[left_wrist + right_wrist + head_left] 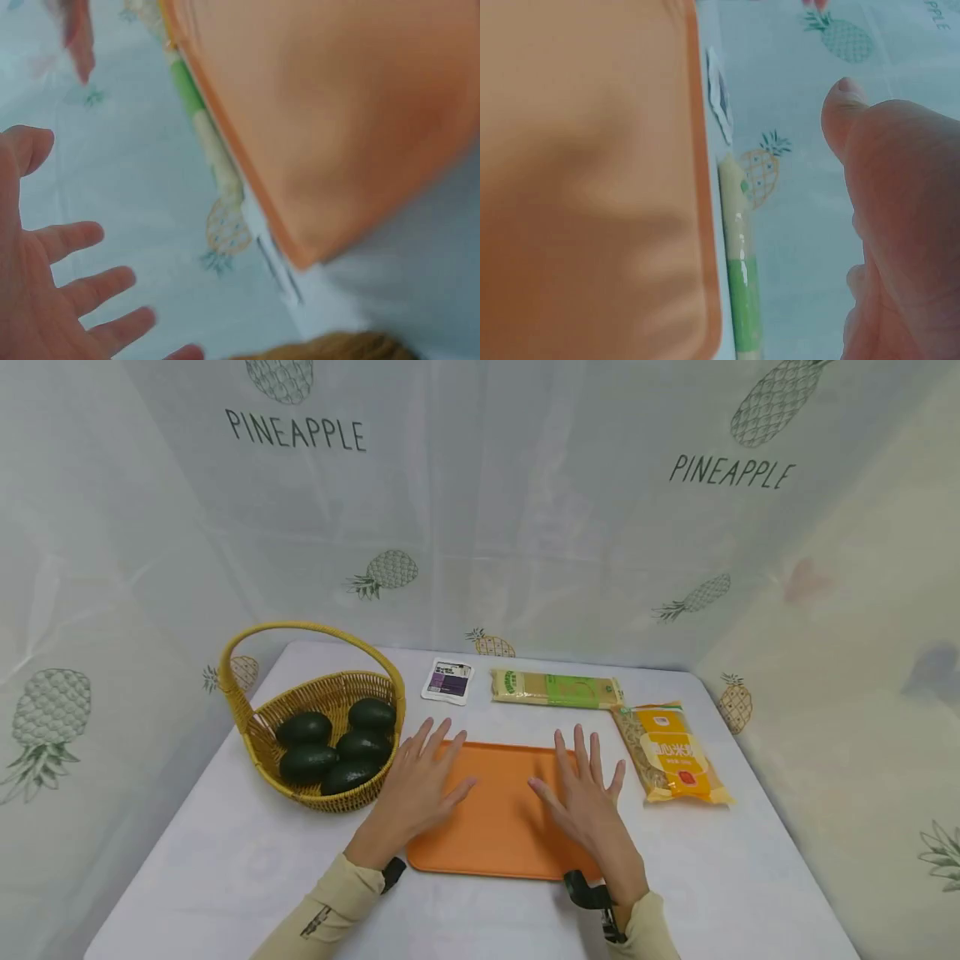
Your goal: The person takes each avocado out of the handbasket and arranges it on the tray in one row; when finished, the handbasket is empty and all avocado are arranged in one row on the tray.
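Both hands hover over an orange tray (pixel 495 810) with nothing in their fingers. Fingers spread, the left hand (pixel 416 789) is above the tray's left part, close to the wicker basket (pixel 337 802). The right hand (pixel 588 802) is spread above the tray's right part. In the left wrist view the left hand (pixel 52 292) shows its separated fingers beside the tray (pixel 337 112). The right wrist view shows the thumb side of the right hand (pixel 907 210), apart from the tray (pixel 592 150). Several dark green avocados (pixel 363 745) lie in the basket.
Behind the tray are a small white packet with a purple label (pixel 447 681) and a long pack of noodles (pixel 555 689) with a green band. A yellow and orange bag (pixel 671 752) lies to the right. A pineapple-print curtain (pixel 525 527) hangs at the back.
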The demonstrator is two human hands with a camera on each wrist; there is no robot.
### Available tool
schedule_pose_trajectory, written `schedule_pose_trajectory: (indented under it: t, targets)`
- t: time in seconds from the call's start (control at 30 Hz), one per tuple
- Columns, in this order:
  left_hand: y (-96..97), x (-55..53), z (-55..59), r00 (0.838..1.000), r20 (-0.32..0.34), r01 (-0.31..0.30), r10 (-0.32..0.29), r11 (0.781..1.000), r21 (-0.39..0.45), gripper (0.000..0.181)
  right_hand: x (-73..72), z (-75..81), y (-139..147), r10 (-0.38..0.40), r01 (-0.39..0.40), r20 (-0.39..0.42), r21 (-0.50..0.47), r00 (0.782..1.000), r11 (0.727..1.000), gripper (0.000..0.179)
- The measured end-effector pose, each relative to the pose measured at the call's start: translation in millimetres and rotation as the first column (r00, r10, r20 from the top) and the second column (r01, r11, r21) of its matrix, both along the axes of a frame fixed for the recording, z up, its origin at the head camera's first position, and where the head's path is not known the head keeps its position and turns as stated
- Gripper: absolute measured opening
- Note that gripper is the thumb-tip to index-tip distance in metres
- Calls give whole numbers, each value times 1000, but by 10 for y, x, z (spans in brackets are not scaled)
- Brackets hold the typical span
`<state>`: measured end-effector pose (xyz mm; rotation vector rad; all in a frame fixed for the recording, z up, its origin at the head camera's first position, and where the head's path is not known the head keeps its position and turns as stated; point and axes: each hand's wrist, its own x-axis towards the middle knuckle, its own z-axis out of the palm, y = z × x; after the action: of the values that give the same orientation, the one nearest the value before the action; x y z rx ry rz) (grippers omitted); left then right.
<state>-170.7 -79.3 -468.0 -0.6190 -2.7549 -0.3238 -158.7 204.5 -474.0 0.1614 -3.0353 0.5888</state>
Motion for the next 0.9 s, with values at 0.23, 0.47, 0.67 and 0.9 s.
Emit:
schedule_pose_trajectory:
  t: [0.23, 0.47, 0.67, 0.9]
  targets:
    - [-308, 127, 272, 999, 17, -38, 36, 989, 144, 61, 59, 1, 22, 17, -18, -22, -37, 1000, 999, 80]
    - [-591, 154, 355, 996, -8, -85, 89, 965, 249, 52, 105, -15, 55, 15, -9, 33, -159, 999, 987, 69]
    - [-864, 150, 372, 989, -3, -141, 148, 947, 290, 44, 218, 2, 153, -61, 81, 113, -184, 992, 980, 65]
    - [-1109, 89, 310, 985, 8, -164, 170, 932, 324, 40, 368, -42, 363, -125, 149, 128, -200, 984, 968, 60]
